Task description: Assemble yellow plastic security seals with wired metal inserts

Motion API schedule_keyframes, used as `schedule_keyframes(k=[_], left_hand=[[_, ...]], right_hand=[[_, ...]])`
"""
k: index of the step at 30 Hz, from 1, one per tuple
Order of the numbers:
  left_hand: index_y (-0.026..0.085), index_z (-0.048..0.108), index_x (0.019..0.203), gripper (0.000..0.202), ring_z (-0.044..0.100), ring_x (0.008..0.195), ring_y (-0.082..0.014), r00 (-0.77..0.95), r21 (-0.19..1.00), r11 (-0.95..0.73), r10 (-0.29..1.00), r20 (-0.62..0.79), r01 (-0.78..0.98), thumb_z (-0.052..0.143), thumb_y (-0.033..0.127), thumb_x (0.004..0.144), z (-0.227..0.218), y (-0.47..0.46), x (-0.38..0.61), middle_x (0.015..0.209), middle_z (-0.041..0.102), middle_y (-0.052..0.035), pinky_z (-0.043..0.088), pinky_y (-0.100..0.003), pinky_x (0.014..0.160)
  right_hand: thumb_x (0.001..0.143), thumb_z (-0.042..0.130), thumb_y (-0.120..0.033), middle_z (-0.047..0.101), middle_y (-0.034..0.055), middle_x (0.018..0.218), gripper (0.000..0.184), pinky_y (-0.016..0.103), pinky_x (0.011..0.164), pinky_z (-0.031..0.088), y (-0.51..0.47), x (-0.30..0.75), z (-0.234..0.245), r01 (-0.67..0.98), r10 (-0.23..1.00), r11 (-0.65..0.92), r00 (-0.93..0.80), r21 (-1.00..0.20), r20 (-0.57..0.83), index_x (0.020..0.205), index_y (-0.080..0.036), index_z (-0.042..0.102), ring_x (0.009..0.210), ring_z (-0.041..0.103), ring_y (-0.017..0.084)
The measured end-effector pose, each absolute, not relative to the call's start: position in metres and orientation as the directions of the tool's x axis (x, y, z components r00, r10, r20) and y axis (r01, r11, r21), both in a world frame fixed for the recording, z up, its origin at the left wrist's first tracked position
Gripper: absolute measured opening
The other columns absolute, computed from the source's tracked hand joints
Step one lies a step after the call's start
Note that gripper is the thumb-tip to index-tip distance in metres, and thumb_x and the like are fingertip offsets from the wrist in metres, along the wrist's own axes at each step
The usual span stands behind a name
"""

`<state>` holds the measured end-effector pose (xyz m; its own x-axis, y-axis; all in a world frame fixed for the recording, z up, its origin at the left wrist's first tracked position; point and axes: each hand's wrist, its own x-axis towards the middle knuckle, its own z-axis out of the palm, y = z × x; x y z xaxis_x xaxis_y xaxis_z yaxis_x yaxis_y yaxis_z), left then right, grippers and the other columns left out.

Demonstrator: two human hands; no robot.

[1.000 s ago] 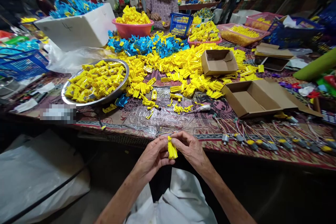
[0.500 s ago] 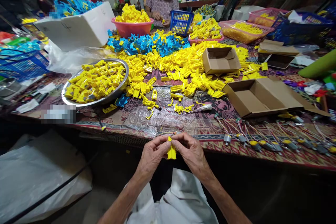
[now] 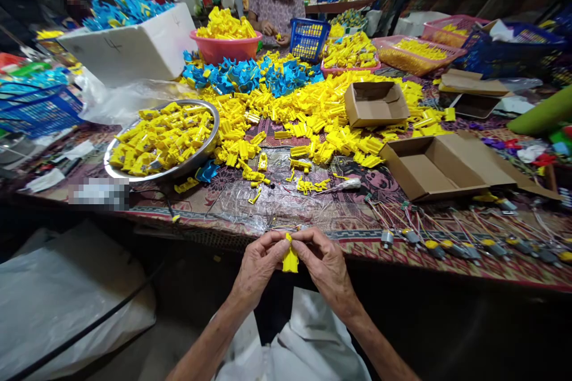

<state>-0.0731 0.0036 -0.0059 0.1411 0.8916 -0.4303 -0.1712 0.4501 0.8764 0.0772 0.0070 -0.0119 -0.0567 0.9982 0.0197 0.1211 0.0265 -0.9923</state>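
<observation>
Between my two hands, at the table's front edge, is a small yellow plastic part [image 3: 290,259]. My left hand [image 3: 260,259] pinches its upper left side with thumb and fingers. From the right, my right hand [image 3: 322,259] presses its thumb and fingers on the same part, so both hands are closed on it. The part's top end is partly covered by my fingertips. Just beyond my hands, loose yellow pieces [image 3: 310,185] and a few thin wires lie on clear plastic film [image 3: 232,205].
A metal bowl [image 3: 217,131] of yellow parts stands left. A heap of yellow parts [image 3: 290,104] spreads across the middle, with blue parts [image 3: 250,76] behind. Cardboard boxes [image 3: 429,161] and small wired motors [image 3: 435,248] lie right. A co-worker [image 3: 277,0] sits opposite.
The yellow part has tilted slightly and its lower end has shifted a little left. Both hands keep their hold on it; the table things stay where they were.
</observation>
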Motion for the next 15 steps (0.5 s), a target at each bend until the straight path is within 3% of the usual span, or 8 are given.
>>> schedule_keyframes(k=[8, 12, 15], left_hand=[[0.019, 0.064, 0.091, 0.020, 0.057, 0.067, -0.0093, 0.246, 0.771, 0.538, 0.842, -0.479, -0.341, 0.072, 0.035, 0.081, 0.000, 0.000, -0.075, 0.080, 0.061, 0.0006, 0.044, -0.019, 0.062], [0.019, 0.063, 0.088, 0.020, 0.061, 0.069, -0.0102, 0.270, 0.747, 0.577, 0.816, -0.511, -0.331, 0.072, 0.035, 0.081, 0.001, -0.002, -0.079, 0.082, 0.066, -0.0008, 0.046, -0.019, 0.064], [0.019, 0.061, 0.091, 0.023, 0.064, 0.075, -0.0127, 0.271, 0.745, 0.607, 0.793, -0.545, -0.278, 0.069, 0.038, 0.082, 0.001, -0.002, -0.081, 0.086, 0.070, -0.0043, 0.047, -0.020, 0.066]], right_hand=[[0.092, 0.054, -0.019, 0.067, 0.0044, 0.090, 0.013, 0.031, 0.080, 0.048, -0.004, 0.073, -0.010, 0.262, 0.961, 0.276, -0.097, -0.925, 0.259, 0.089, -0.023, 0.066, 0.088, 0.062, 0.019], [0.092, 0.058, -0.027, 0.067, 0.0046, 0.094, 0.012, 0.030, 0.075, 0.050, -0.003, 0.092, -0.012, 0.270, 0.984, 0.149, -0.139, -0.951, 0.114, 0.101, -0.024, 0.063, 0.085, 0.063, 0.020], [0.090, 0.060, -0.035, 0.066, 0.0043, 0.091, 0.015, 0.029, 0.071, 0.050, 0.010, 0.115, -0.006, 0.365, 0.998, 0.057, 0.003, -0.929, 0.062, 0.099, -0.022, 0.060, 0.079, 0.063, 0.019]])
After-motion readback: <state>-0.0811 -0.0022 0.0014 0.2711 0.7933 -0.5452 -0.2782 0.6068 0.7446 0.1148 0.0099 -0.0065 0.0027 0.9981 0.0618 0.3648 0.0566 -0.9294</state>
